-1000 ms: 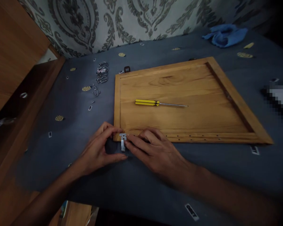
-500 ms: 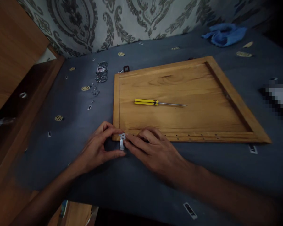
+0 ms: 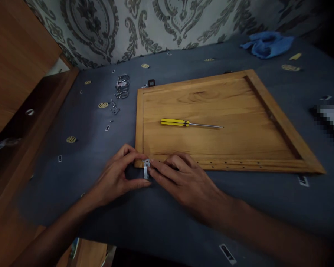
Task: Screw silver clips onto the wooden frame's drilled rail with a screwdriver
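A small silver metal bracket [image 3: 146, 171] with holes sits at the near left corner of a framed wooden panel [image 3: 189, 105]. My left hand [image 3: 118, 176] grips it, index finger at its top on the frame edge and thumb at its lower end. From the other side the fingertips of my right hand [image 3: 180, 181] press on it, with the other fingers bent over the panel's near edge. Several small dark holes run along that edge. On the panel lies a screwdriver [image 3: 175, 122] with a yellow and black handle, its shaft pointing right.
Several curved metal hooks [image 3: 122, 87] lie on the blue patterned cloth [image 3: 100, 163], with a separate one [image 3: 114, 108] closer. A blue cloth [image 3: 268, 44] is bunched at the back right. Wooden furniture [image 3: 19, 55] borders the left. A patterned curtain [image 3: 144, 22] hangs behind.
The whole view has shifted slightly, so things appear a little further right and lower. Both hands keep the same hold on the bracket.
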`<move>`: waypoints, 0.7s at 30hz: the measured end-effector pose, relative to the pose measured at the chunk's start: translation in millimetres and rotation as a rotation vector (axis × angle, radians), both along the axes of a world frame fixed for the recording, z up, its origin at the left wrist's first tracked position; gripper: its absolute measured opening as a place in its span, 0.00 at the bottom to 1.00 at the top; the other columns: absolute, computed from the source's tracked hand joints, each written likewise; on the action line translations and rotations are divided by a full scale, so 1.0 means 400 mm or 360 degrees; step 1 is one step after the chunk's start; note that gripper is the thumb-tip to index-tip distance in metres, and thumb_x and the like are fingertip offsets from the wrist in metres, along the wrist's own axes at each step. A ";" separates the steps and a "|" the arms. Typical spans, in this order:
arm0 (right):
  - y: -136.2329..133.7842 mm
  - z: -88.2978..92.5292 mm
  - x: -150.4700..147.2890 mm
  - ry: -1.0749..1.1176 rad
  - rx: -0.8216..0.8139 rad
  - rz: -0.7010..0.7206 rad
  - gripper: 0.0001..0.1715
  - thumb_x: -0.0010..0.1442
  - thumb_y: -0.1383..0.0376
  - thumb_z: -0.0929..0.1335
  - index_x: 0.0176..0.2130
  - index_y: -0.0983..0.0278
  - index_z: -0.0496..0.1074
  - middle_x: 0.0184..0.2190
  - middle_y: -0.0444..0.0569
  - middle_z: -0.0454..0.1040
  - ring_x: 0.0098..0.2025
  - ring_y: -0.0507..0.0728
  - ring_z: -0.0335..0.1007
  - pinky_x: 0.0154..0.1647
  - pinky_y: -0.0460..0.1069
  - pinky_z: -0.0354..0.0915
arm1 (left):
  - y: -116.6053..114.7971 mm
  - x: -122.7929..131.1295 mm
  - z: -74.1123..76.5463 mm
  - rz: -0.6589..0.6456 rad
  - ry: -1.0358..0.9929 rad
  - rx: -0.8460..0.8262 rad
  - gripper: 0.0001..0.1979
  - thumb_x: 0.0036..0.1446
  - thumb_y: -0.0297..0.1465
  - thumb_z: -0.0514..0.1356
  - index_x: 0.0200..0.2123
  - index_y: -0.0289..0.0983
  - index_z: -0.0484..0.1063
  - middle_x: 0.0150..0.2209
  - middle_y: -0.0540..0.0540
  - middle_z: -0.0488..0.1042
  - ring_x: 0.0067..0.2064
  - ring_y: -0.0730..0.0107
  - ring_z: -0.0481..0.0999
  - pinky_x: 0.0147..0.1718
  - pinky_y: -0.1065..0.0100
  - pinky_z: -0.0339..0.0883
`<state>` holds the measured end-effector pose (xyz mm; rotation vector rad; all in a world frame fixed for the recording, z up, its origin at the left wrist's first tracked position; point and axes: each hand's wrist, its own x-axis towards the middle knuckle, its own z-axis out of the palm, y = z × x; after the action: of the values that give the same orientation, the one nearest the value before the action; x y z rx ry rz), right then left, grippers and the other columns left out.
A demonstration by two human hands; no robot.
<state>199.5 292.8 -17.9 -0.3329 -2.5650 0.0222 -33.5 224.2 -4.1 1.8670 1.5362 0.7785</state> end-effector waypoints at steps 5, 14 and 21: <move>0.000 -0.004 0.000 -0.0024 0.0010 -0.0001 0.17 0.72 0.72 0.63 0.52 0.68 0.77 0.52 0.52 0.80 0.44 0.58 0.64 0.50 0.55 0.63 | 0.000 0.002 0.001 -0.0008 -0.0013 0.0019 0.22 0.60 0.44 0.70 0.54 0.44 0.74 0.44 0.48 0.68 0.45 0.64 0.71 0.44 0.65 0.69; 0.001 -0.007 -0.004 0.0052 -0.0028 0.0017 0.18 0.73 0.73 0.60 0.51 0.70 0.78 0.50 0.52 0.81 0.43 0.58 0.63 0.48 0.56 0.64 | -0.001 -0.002 0.000 -0.0008 0.0005 0.0023 0.24 0.59 0.44 0.71 0.54 0.43 0.73 0.44 0.49 0.67 0.46 0.65 0.70 0.45 0.67 0.68; 0.000 -0.007 -0.002 0.0026 -0.0028 0.0011 0.17 0.73 0.73 0.61 0.52 0.70 0.77 0.51 0.51 0.81 0.44 0.59 0.63 0.49 0.56 0.64 | 0.000 -0.004 -0.003 -0.0027 -0.0014 0.0056 0.23 0.60 0.47 0.69 0.55 0.46 0.73 0.44 0.49 0.67 0.45 0.66 0.70 0.44 0.67 0.68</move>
<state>198.8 292.9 -20.5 -0.3295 -2.5514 0.0497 -35.0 224.1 -5.4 1.8969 1.5086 0.8101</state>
